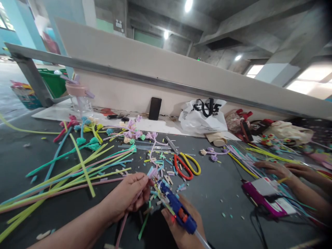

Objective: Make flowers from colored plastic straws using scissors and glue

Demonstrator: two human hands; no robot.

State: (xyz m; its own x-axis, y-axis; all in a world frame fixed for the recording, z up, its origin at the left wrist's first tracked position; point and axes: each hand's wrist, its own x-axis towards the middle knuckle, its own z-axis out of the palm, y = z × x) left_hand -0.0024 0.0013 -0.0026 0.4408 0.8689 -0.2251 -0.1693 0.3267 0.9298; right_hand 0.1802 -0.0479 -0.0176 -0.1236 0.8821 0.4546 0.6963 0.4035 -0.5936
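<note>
The left hand is pinching a pink straw shut between its fingers, tip up beside the nozzle, with long loose straws fanning out to its left. The right hand is wrapping closed around a blue glue gun, nozzle touching the straw's tip. Beyond it, scissors are lying, and another person's hands are working far right.

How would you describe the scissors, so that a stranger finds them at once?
Start at the dark table, just beyond the person's two hands. The scissors lie flat among short straw cuttings. One handle loop is red and the other yellow; nothing else nearby has metal blades.
</note>
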